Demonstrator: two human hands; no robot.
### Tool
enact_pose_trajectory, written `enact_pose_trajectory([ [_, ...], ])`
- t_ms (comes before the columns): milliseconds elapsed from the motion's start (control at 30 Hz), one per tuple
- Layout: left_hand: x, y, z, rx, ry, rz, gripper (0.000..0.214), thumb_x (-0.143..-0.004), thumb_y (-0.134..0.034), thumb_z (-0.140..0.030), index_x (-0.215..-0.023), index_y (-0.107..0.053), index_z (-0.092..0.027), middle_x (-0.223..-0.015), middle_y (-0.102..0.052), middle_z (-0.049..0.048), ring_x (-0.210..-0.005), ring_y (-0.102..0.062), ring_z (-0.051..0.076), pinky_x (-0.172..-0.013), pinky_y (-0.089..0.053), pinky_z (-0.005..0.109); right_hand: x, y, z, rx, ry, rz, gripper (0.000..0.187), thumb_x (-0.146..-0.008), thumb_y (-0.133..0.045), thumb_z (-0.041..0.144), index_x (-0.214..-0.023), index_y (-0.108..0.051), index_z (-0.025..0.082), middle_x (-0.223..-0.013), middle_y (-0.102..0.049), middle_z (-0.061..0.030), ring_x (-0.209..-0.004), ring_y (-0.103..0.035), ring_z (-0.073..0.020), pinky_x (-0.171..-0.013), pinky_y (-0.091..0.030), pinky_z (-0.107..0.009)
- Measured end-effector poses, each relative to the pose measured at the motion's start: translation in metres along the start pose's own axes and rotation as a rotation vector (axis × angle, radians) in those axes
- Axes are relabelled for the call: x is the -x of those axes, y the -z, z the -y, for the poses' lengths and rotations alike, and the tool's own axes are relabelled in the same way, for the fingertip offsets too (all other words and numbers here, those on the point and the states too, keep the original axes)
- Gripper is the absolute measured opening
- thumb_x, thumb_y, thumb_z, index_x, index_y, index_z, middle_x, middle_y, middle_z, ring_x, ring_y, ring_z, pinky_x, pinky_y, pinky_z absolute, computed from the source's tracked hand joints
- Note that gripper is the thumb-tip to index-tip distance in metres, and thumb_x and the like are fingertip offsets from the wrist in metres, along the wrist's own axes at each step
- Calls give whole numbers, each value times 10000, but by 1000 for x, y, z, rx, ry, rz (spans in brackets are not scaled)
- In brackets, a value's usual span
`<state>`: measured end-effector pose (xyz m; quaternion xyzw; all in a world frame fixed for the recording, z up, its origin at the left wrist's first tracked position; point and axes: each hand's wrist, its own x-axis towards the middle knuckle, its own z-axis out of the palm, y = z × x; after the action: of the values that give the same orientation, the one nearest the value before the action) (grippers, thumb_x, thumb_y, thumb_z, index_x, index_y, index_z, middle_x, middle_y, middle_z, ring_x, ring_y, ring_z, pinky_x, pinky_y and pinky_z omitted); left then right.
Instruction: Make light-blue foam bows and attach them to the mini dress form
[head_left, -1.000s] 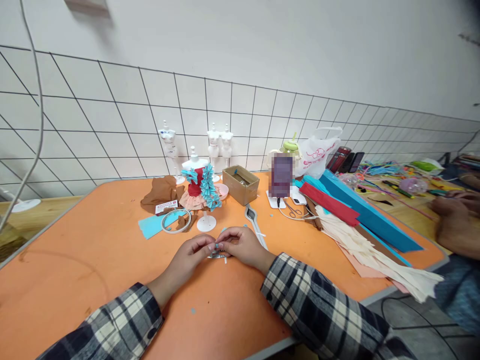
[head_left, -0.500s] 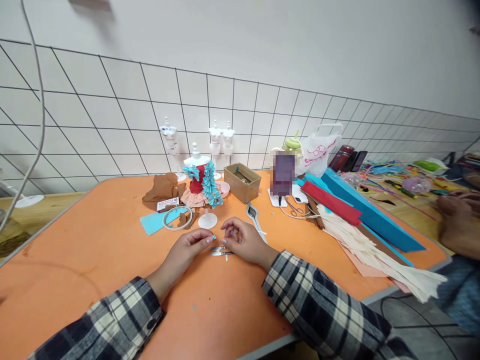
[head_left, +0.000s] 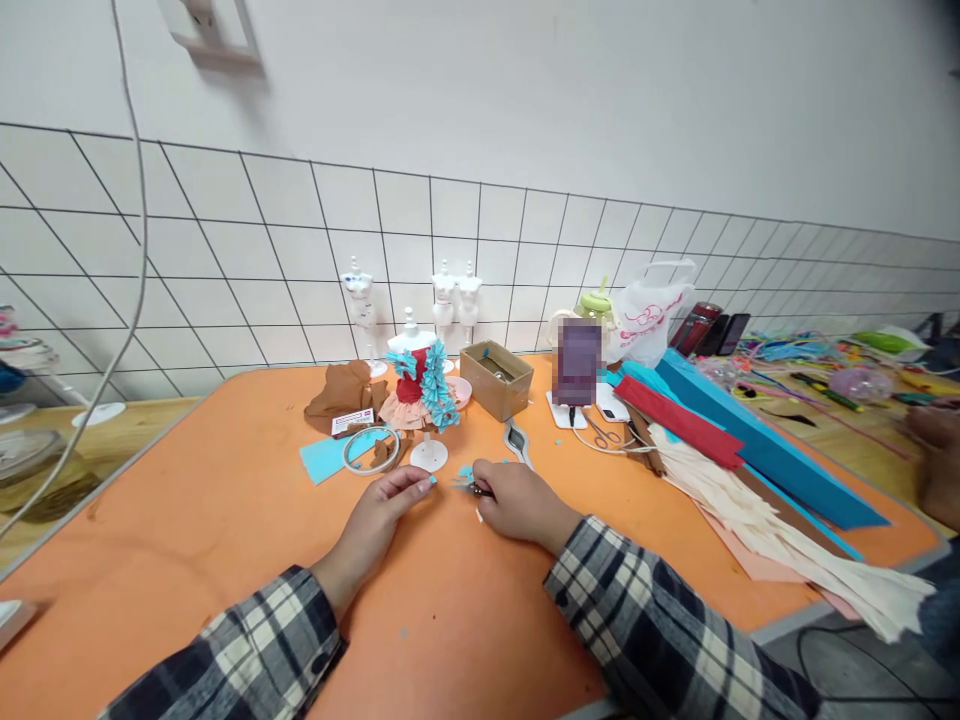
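My left hand (head_left: 386,505) pinches a small piece of blue crepe paper (head_left: 433,481) between thumb and fingertips. Closed around a pair of thread snips (head_left: 466,486), my right hand (head_left: 521,498) holds them with the blades pointing left, a short gap from the blue piece. Bits of blue paper (head_left: 465,472) lie just behind the snips. Beyond both hands stands a small white mannequin (head_left: 429,455) in a dress (head_left: 411,385) with a red bodice, peach frill and blue ruffles. Most of the snips' handle is hidden in my right hand.
Left of the mannequin are an embroidery hoop (head_left: 373,470), a blue sheet (head_left: 319,463) and crumpled brown paper (head_left: 337,395). A cardboard box (head_left: 495,385), a phone (head_left: 577,365) and scissors (head_left: 604,435) are behind right. Crepe paper strips (head_left: 750,490) spread along the right edge.
My right hand has picked up the thread snips that lay on the table and closed around them. My left hand keeps its pinch. The whole view has shifted slightly.
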<state>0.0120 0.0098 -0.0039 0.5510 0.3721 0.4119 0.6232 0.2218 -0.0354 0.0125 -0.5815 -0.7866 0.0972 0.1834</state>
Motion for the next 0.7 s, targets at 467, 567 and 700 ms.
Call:
enact_pose_trajectory([
  [467, 0, 2, 1, -71, -50, -33, 245, -731, -737, -388, -815, -676, -166, -768, -632, 15, -780, -555, 171, -753, -422, 269, 6, -15, 28, -370, -46, -47, 202, -998, -317, 365, -950, -446, 217, -689, -569, 24, -617, -539, -132, -572, -281, -228],
  [567, -1, 5, 3, -48, -31, -20, 268, -726, -743, -393, -846, -686, -161, -812, -665, 37, -820, -583, 193, -787, -440, 296, 7, -13, 31, -347, -10, -19, 191, -990, -347, 368, -970, -459, 214, -675, -579, 27, -615, -549, -131, -572, -282, -227],
  [700, 0, 3, 1, -94, -28, 17, 259, -749, -723, -404, -843, -690, -164, -840, -686, 51, -851, -597, 207, -824, -442, 313, 8, -12, 34, -327, 8, -16, 214, -994, -330, 370, -972, -473, 212, -659, -584, 25, -602, -547, -129, -561, -272, -231],
])
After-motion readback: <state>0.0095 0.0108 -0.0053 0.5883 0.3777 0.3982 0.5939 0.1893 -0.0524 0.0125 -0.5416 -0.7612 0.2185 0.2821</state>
